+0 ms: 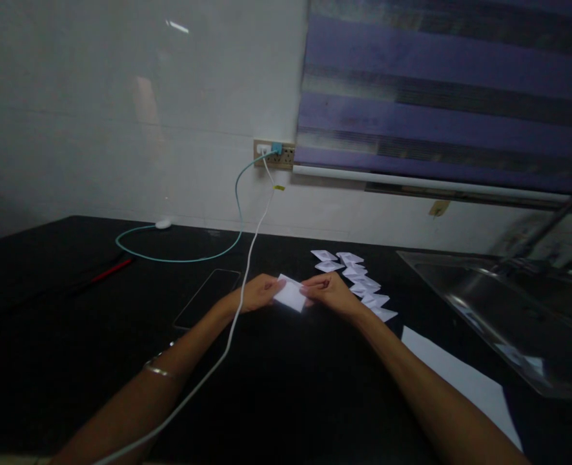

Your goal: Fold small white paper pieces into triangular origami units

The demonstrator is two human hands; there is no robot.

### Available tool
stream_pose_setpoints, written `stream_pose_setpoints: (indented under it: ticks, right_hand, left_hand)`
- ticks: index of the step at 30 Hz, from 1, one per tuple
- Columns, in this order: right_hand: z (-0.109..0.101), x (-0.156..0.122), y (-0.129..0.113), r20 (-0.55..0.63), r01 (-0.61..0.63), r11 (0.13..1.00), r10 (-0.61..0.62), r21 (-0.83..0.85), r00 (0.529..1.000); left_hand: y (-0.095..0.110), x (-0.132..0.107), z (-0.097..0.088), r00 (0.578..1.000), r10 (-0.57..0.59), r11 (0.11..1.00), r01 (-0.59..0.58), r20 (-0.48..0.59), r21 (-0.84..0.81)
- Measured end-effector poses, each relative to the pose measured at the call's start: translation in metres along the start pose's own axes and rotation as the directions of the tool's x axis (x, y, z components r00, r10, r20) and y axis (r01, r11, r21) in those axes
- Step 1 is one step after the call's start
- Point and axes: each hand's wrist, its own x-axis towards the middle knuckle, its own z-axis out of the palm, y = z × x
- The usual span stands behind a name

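Observation:
A small square of folded white paper is held up above the dark countertop between my two hands. My left hand pinches its left edge with the thumb on top. On the other side, my right hand grips the right edge between thumb and fingers. Just beyond my right hand lie several folded white paper boats, grouped in rough rows. A larger white sheet of paper rests flat on the counter, partly covered by my right forearm.
A phone lies left of my hands. A white cable crosses over my left arm from the wall socket. A teal cable loops at the back. The metal sink with its faucet is at the right.

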Motion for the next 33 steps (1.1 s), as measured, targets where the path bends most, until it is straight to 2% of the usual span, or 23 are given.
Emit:
stream_pose_setpoints:
  ticks: [3,6,9,12,14,16,19,22,27,33]
  right_hand:
    - [-0.003,-0.002,-0.002,0.006,0.008,0.998,-0.008,-0.061,1.0]
    - [-0.004,-0.003,-0.002,0.094,0.024,0.994,-0.014,-0.104,0.995]
    - [-0.002,-0.002,0.002,0.17,0.089,0.984,-0.062,-0.157,0.983]
    - [0.004,-0.001,0.004,0.127,0.169,0.954,-0.141,-0.247,0.982]
    - [0.01,-0.003,0.001,0.032,0.254,0.898,-0.26,-0.358,0.965]
    - [0.018,-0.008,-0.006,-0.013,0.364,0.791,-0.425,-0.492,0.905]
    - [0.027,-0.015,-0.015,0.135,0.493,0.649,-0.52,-0.579,0.843]
    - [0.028,-0.016,-0.014,0.182,0.517,0.599,-0.529,-0.611,0.829]
    - [0.021,-0.009,-0.004,0.153,0.529,0.63,-0.551,-0.569,0.82]
    - [0.015,-0.008,-0.002,0.19,0.52,0.629,-0.516,-0.578,0.835]
  left_hand:
    - [0.0,0.0,-0.001,0.999,-0.037,0.998,0.037,0.015,-0.047]
    - [0.0,-0.001,-0.001,0.998,-0.065,0.996,0.066,0.026,-0.066]
    - [-0.001,0.0,-0.001,0.998,-0.011,0.999,0.013,0.054,-0.041]
    - [-0.002,0.001,0.001,0.998,0.045,0.999,-0.045,0.037,-0.003]
    - [-0.003,0.003,0.003,0.998,0.034,0.999,-0.035,-0.046,-0.007]
    - [-0.002,0.006,0.007,0.989,-0.018,0.999,0.013,-0.145,-0.039]
    - [0.0,0.009,0.012,0.971,-0.079,0.991,0.052,-0.225,-0.121]
    - [0.002,0.009,0.012,0.967,-0.069,0.985,0.027,-0.245,-0.168]
    - [0.006,0.007,0.007,0.968,-0.074,0.979,0.025,-0.24,-0.204]
    - [0.006,0.007,0.006,0.987,-0.053,0.961,0.009,-0.151,-0.277]
